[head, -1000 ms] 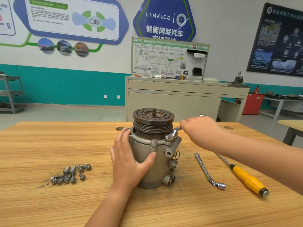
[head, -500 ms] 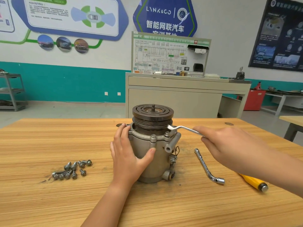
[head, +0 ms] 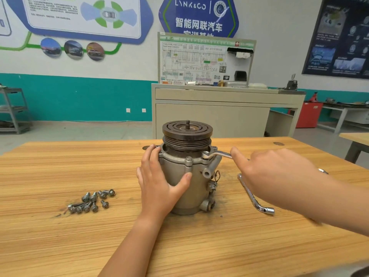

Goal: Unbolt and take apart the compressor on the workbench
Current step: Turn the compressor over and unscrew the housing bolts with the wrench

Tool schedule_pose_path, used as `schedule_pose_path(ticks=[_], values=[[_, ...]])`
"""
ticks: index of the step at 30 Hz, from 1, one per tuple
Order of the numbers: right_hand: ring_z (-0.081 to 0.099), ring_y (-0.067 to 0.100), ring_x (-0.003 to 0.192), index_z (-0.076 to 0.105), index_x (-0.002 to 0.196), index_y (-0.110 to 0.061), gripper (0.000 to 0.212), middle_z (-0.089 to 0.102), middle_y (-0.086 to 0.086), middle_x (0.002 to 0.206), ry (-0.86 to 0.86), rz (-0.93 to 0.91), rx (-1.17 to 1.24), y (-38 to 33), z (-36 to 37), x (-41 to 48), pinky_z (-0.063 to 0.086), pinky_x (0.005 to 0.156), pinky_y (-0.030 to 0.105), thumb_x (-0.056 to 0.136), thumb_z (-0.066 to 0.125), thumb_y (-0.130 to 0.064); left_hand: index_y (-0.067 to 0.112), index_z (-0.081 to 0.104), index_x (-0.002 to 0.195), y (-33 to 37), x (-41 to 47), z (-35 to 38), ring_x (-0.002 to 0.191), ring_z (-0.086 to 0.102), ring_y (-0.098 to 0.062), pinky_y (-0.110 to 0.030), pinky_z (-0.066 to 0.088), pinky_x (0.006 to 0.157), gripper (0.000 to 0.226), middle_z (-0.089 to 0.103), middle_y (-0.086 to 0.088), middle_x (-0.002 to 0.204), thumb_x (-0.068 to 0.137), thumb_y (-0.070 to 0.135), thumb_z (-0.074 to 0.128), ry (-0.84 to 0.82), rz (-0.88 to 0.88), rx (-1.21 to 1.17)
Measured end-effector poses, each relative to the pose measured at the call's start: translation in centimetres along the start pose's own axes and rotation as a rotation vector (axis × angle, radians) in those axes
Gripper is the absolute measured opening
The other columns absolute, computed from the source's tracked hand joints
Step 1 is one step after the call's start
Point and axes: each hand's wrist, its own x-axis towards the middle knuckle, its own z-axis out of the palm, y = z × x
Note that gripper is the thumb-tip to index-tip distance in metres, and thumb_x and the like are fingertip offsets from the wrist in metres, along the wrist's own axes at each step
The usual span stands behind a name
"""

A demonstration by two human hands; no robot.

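Clasped the compressor [head: 196, 194], upright on the surface [head: 60, 236], with left grip [head: 157, 186] curled round its housing; clutched with right grip [head: 275, 176] the ring spanner [head: 217, 154] seated on the compressor's right flange.

The gray compressor [head: 196, 187] stands upright on the surface [head: 199, 246], dark pulley [head: 187, 136] on top, a wrench [head: 217, 154] on its rim.

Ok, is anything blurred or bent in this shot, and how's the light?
Head view: the right hand gripping the wrench is smeared by motion blur; the compressor, left hand and bolts look sharp. Head view: the wide lens bows the far edge of the workbench. Head view: light is soft and even, shadows faint, no strong glare.
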Motion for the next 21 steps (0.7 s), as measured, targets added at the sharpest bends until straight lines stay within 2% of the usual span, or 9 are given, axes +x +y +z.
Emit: schedule_pose_path(ticks=[3, 6, 8, 10, 13, 14, 16, 19, 21], values=[[0.031, 0.009, 0.043, 0.028, 0.13, -0.021, 0.035, 0.037, -0.007, 0.058, 0.033, 0.022, -0.031, 2.3, 0.9, 1.8, 0.02, 0.037, 0.023, 0.095, 0.035, -0.016, 0.004, 0.036, 0.137, 0.1, 0.0, 0.0, 0.134, 0.028, -0.021, -0.062, 0.024, 0.106, 0.09, 0.033, -0.01, 0.144, 0.067, 0.059, 0.051, 0.001, 0.0, -0.002], [0.032, 0.012, 0.047, 0.042, 0.117, -0.019, 0.026, 0.033, -0.006, 0.059, 0.051, 0.068, -0.055, 3.2, 2.1, 5.2, 0.022, 0.042, 0.025, 0.094, 0.037, -0.009, 0.004, 0.036, 0.137, 0.3, 0.0, -0.1, 0.134, 0.029, -0.023, -0.063, 0.023, 0.106, 0.09, 0.033, -0.01, 0.144, 0.067, 0.059, 0.051, -0.002, -0.002, -0.001], [0.046, 0.017, 0.062, 0.046, 0.112, -0.015, 0.022, 0.04, -0.004, 0.068, 0.096, 0.061, -0.006, 2.4, 3.2, 7.7, 0.032, 0.054, 0.026, 0.093, 0.039, -0.006, 0.004, 0.037, 0.137, 0.3, 0.0, -0.1, 0.134, 0.03, -0.023, -0.063, 0.024, 0.106, 0.09, 0.033, -0.01, 0.144, 0.066, 0.059, 0.051, -0.005, -0.002, 0.004], [0.056, 0.021, 0.083, 0.049, 0.113, -0.012, 0.024, 0.056, 0.0, 0.086, 0.162, 0.042, 0.045, 1.1, 4.3, 9.5, 0.037, 0.066, 0.028, 0.093, 0.04, -0.003, 0.004, 0.037, 0.137, 0.2, 0.0, -0.1, 0.134, 0.031, -0.025, -0.063, 0.024, 0.105, 0.091, 0.033, -0.011, 0.144, 0.066, 0.059, 0.051, -0.004, 0.001, 0.01], [0.059, 0.021, 0.092, 0.048, 0.119, -0.013, 0.028, 0.063, 0.0, 0.102, 0.24, 0.059, 0.12, 0.7, 5.6, 9.9, 0.042, 0.074, 0.026, 0.094, 0.039, -0.004, 0.004, 0.036, 0.137, 0.2, 0.0, -0.1, 0.134, 0.03, -0.024, -0.063, 0.024, 0.106, 0.091, 0.033, -0.011, 0.144, 0.066, 0.06, 0.051, -0.002, 0.0, 0.006], [0.06, 0.021, 0.09, 0.046, 0.123, -0.013, 0.03, 0.064, 0.0, 0.1, 0.252, 0.088, 0.155, 0.9, 5.7, 9.3, 0.045, 0.072, 0.027, 0.096, 0.038, -0.007, 0.004, 0.036, 0.137, 0.2, 0.0, -0.1, 0.135, 0.029, -0.023, -0.063, 0.023, 0.106, 0.092, 0.032, -0.01, 0.144, 0.066, 0.06, 0.05, -0.002, -0.001, 0.003], [0.06, 0.021, 0.075, 0.042, 0.131, -0.012, 0.032, 0.063, -0.001, 0.084, 0.285, 0.184, 0.316, 1.8, 5.5, 7.5, 0.047, 0.061, 0.032, 0.099, 0.037, -0.018, 0.004, 0.035, 0.138, 0.2, 0.0, -0.1, 0.135, 0.026, -0.02, -0.063, 0.022, 0.107, 0.092, 0.032, -0.009, 0.145, 0.066, 0.06, 0.05, -0.004, -0.003, -0.003], [0.052, 0.019, 0.054, 0.045, 0.129, -0.011, 0.034, 0.053, -0.003, 0.061, 0.409, 0.28, 0.738, 2.5, 3.9, 3.9, 0.04, 0.05, 0.03, 0.098, 0.037, -0.024, 0.005, 0.034, 0.138, 0.2, 0.0, -0.1, 0.135, 0.025, -0.018, -0.063, 0.022, 0.107, 0.092, 0.031, -0.009, 0.145, 0.067, 0.06, 0.05, -0.004, -0.006, -0.009], [0.045, 0.011, 0.047, 0.049, 0.123, -0.014, 0.03, 0.046, -0.007, 0.054, 0.421, 0.277, 0.787, 2.6, 2.6, 1.7, 0.032, 0.044, 0.027, 0.097, 0.038, -0.023, 0.006, 0.033, 0.139, 0.2, 0.0, -0.1, 0.135, 0.026, -0.02, -0.063, 0.022, 0.107, 0.092, 0.031, -0.009, 0.145, 0.067, 0.061, 0.05, -0.007, -0.008, -0.004]])
